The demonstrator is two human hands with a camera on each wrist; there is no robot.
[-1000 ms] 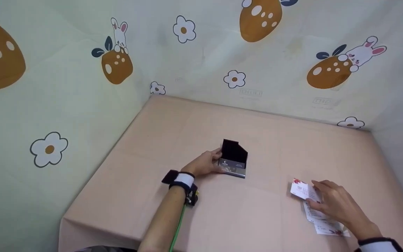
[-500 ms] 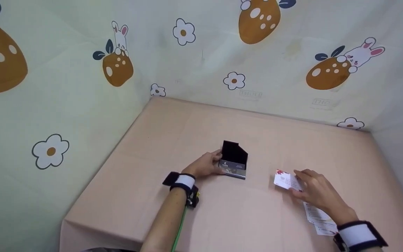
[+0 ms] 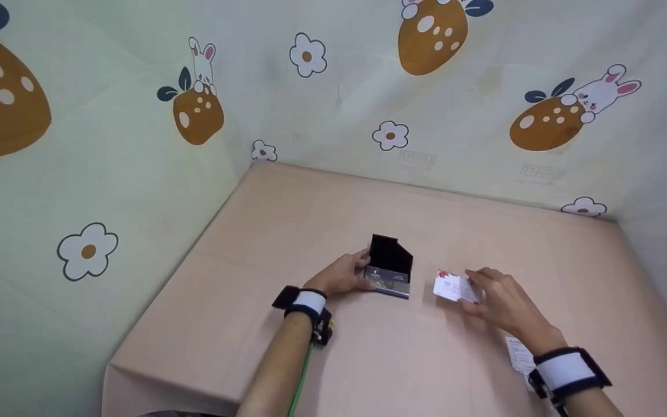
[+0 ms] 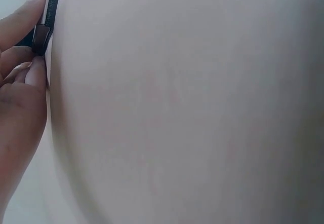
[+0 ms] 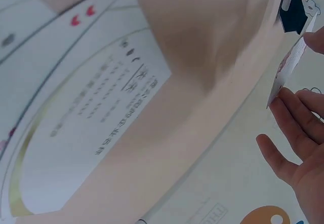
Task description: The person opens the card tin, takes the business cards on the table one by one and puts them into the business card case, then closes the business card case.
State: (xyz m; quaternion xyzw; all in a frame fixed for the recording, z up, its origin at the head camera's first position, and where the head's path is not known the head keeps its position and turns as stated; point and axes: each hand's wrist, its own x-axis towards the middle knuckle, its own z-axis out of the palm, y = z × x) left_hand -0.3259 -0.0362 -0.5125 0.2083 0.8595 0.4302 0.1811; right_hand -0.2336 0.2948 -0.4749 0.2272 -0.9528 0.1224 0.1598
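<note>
My left hand [image 3: 342, 274] grips the left edge of a card case [image 3: 391, 284], silver-grey in front with its black lid standing up. The left wrist view catches only a corner of the case [image 4: 42, 34] between thumb and fingers. To the right of it, my right hand [image 3: 504, 301] pinches a white business card [image 3: 452, 286] with a red floral corner, held by its right end just above the table. In the right wrist view this card [image 5: 288, 69] shows nearly edge-on between thumb and fingertips, with the little finger sticking out.
Other white business cards [image 3: 520, 354] lie overlapping on the table, partly hidden under my right wrist; the right wrist view shows them close up [image 5: 101, 97]. A pinkish cloth covers the table [image 3: 426, 359]. Patterned wall sheets [image 3: 333, 104] rise behind and to the left.
My right hand has lifted the card off the loose cards and carried it left, close to the card case. My left hand and the case have stayed in place.
</note>
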